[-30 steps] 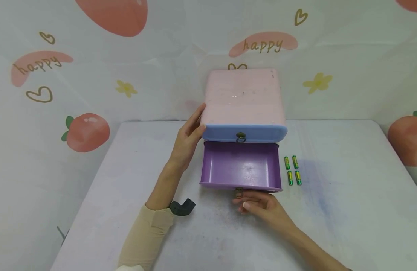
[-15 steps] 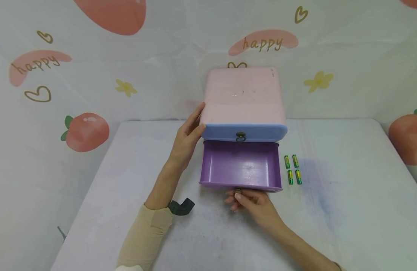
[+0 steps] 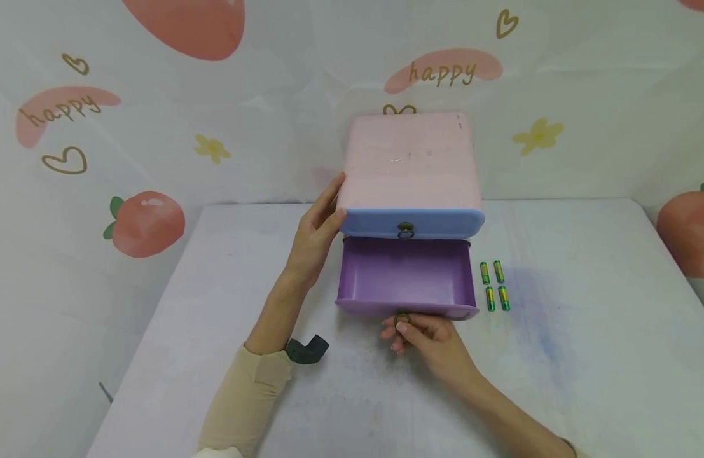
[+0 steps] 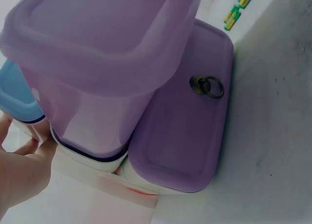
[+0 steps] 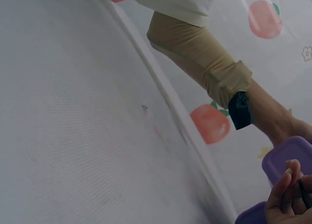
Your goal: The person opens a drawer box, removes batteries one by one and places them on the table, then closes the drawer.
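A small drawer cabinet with a pink top (image 3: 411, 159) has a closed blue top drawer (image 3: 374, 224) with a ring pull. Below it a purple drawer (image 3: 409, 273) is pulled out, its inside bare. My right hand (image 3: 437, 346) pinches this drawer's ring pull (image 3: 402, 319) between thumb and fingers. My left hand (image 3: 314, 245) rests against the cabinet's left side with fingers extended. In the left wrist view a darker purple bottom drawer (image 4: 180, 126) with its own ring pull (image 4: 213, 87) is closed. The right wrist view shows my right hand (image 5: 292, 197) only at its edge.
Several green and yellow batteries (image 3: 490, 299) lie on the table (image 3: 586, 356) right of the drawer. A dark camera mount (image 3: 308, 350) sticks out from my left wrist. A cloth backdrop (image 3: 271, 127) printed with fruit hangs behind the table.
My right hand has shifted left and taken the ring pull between thumb and fingers. The drawer's front has moved slightly toward the cabinet and shows more of its face. My left hand stays put.
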Motion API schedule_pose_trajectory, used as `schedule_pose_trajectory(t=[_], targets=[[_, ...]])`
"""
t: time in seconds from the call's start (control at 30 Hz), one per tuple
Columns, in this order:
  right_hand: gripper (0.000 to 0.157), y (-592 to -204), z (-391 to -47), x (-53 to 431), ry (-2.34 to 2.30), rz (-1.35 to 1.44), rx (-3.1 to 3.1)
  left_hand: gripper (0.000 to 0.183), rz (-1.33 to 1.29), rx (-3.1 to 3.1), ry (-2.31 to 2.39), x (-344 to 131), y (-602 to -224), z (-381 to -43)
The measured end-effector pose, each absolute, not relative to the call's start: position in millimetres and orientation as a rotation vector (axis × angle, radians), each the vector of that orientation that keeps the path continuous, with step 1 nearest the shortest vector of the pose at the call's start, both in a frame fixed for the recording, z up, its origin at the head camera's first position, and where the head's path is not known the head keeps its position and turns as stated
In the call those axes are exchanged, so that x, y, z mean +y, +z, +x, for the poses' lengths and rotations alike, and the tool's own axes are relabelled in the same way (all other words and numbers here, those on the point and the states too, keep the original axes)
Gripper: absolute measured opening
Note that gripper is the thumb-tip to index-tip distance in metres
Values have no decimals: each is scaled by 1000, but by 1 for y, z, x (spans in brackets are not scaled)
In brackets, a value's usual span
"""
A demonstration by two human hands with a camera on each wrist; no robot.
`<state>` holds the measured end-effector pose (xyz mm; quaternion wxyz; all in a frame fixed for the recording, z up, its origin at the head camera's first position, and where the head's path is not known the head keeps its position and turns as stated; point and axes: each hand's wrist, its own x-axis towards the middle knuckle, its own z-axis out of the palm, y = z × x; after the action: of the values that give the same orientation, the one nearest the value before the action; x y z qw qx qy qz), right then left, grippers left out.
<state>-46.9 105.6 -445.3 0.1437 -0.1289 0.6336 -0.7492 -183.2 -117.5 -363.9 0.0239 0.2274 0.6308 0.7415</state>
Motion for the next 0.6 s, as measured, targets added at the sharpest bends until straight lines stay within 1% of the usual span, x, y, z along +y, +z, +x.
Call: schedule_pose_trajectory(t=[0.47,0.6], targets=[[30,-439,-65,110,-2191,-401,1818,65,678,1988,2311,-117,-366,-183],[30,-438,-70,111,-2204,-405,1806,63,684,1994,2305,-117,-366,-184]])
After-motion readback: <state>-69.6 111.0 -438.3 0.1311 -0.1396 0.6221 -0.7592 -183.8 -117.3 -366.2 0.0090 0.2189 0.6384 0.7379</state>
